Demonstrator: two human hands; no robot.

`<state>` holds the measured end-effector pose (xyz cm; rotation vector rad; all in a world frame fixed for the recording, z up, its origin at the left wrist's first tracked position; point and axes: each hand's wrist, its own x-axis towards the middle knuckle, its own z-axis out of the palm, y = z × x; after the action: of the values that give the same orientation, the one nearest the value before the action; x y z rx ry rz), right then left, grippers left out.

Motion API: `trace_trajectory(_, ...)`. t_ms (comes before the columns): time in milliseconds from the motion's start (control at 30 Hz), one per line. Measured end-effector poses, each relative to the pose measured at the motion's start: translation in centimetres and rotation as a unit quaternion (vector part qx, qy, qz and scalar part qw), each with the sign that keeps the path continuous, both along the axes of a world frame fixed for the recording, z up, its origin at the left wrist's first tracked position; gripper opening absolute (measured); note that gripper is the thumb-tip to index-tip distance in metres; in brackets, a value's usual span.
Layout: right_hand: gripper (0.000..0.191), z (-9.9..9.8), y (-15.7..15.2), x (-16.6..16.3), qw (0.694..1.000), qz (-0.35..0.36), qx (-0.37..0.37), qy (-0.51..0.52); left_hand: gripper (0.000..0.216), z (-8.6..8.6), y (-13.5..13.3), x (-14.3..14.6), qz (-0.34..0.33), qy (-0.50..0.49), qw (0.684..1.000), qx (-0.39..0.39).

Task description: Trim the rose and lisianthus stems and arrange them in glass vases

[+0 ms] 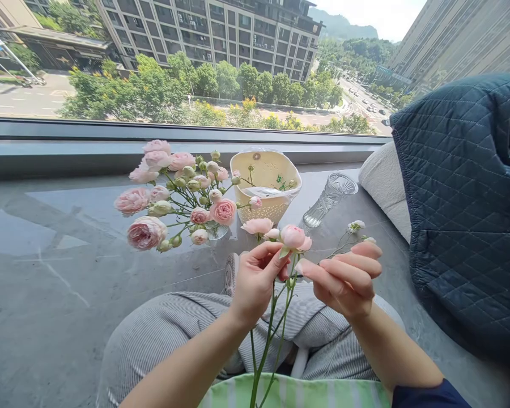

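Head view: grey stone window ledge (46,226) across the frame, navy quilted jacket (467,198) at 2 o'clock, pink spray roses (182,195) at 11 o'clock beside a cream woven basket (266,184) at 12, cut-glass vase (329,199) near 1. Left hand (255,280) curled around a rose stem (266,351) at centre, right hand (344,277) with fingertips pressed together, pinching that stem just below its pink bloom (292,237).

Grey stone ledge (46,272) with pink roses (223,211), cream basket (264,173), glass vase (329,199)
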<state>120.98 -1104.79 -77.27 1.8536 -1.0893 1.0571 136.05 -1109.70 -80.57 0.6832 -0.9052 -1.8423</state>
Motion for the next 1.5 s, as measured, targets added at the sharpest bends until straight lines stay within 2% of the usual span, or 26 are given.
trace_trajectory(133, 0.024, 0.8, -2.1, -0.5, 0.99, 0.031, -0.025, -0.135, 0.024, 0.5, -0.3, 0.2, 0.005, 0.014, 1.0, 0.01)
trace_trajectory(233, 0.024, 1.2, -7.0, -1.8, 0.972, 0.014, -0.009, -0.234, 0.025, 0.8, -0.4, 0.2, 0.002, 0.032, 0.999, 0.024)
trace_trajectory(267, 0.023, 1.4, -9.1, -2.3, 0.967, -0.005, 0.031, -0.254, 0.026, 0.9, -0.4, 0.2, 0.002, 0.034, 0.999, 0.03)
trace_trajectory(367, 0.028, 2.0, -13.9, -3.5, 0.939, -0.031, 0.224, -0.259, 0.028, 1.0, -0.5, 0.3, 0.01, 0.03, 0.999, 0.042)
trace_trajectory(433, 0.034, 2.1, -14.1, -3.8, 0.914, -0.026, 0.298, -0.274, 0.029, 1.1, -0.6, 0.4, 0.017, 0.028, 0.998, 0.045)
trace_trajectory(467, 0.034, 1.8, -13.1, -3.7, 0.902, -0.02, 0.315, -0.295, 0.029, 1.1, -0.6, 0.5, 0.019, 0.028, 0.998, 0.045)
trace_trajectory(533, 0.028, 0.6, -8.9, -3.2, 0.867, 0.001, 0.344, -0.361, 0.029, 1.3, -0.7, 0.6, 0.023, 0.032, 0.998, 0.042)
trace_trajectory(567, 0.025, -0.3, -6.2, -2.8, 0.833, 0.018, 0.374, -0.408, 0.028, 1.4, -0.7, 0.6, 0.025, 0.035, 0.998, 0.039)
trace_trajectory(600, 0.026, -1.4, -3.3, -2.4, 0.783, 0.036, 0.418, -0.46, 0.027, 1.6, -0.6, 0.6, 0.025, 0.038, 0.998, 0.036)
trace_trajectory(667, 0.031, -3.8, 2.1, -1.4, 0.653, 0.061, 0.502, -0.564, 0.026, 2.1, -0.5, 0.4, 0.026, 0.045, 0.998, 0.027)
trace_trajectory(733, 0.038, -5.8, 5.9, -0.5, 0.518, 0.115, 0.561, -0.635, 0.027, 2.8, -0.3, 0.1, 0.027, 0.051, 0.998, 0.015)
trace_trajectory(800, 0.046, -7.0, 7.8, 0.4, 0.421, 0.176, 0.594, -0.663, 0.028, 3.5, 0.0, -0.2, 0.032, 0.056, 0.998, 0.002)
trace_trajectory(867, 0.055, -7.3, 8.1, 1.2, 0.359, 0.24, 0.608, -0.666, 0.028, 4.2, 0.5, -0.5, 0.042, 0.058, 0.997, -0.015)
trace_trajectory(1000, 0.063, -6.1, 7.4, 2.9, 0.267, 0.347, 0.631, -0.64, 0.028, 5.7, 1.7, -0.8, 0.065, 0.064, 0.994, -0.065)
trace_trajectory(1067, 0.057, -5.4, 7.4, 3.9, 0.262, 0.36, 0.637, -0.629, 0.028, 6.3, 2.2, -1.0, 0.074, 0.07, 0.991, -0.088)
trace_trajectory(1200, 0.048, -4.6, 8.0, 5.8, 0.333, 0.328, 0.609, -0.64, 0.025, 7.0, 2.9, -1.5, 0.073, 0.078, 0.986, -0.126)
trace_trajectory(1333, 0.038, -4.1, 8.2, 6.3, 0.385, 0.314, 0.579, -0.646, 0.022, 7.0, 2.7, -1.9, 0.061, 0.056, 0.982, -0.172)
trace_trajectory(1400, 0.033, -3.8, 8.1, 6.0, 0.408, 0.322, 0.566, -0.64, 0.023, 7.2, 2.5, -1.8, 0.052, 0.017, 0.976, -0.21)
trace_trajectory(1500, 0.03, -3.4, 7.6, 5.2, 0.443, 0.314, 0.556, -0.629, 0.041, 8.0, 2.7, -0.6, 0.027, -0.081, 0.96, -0.265)
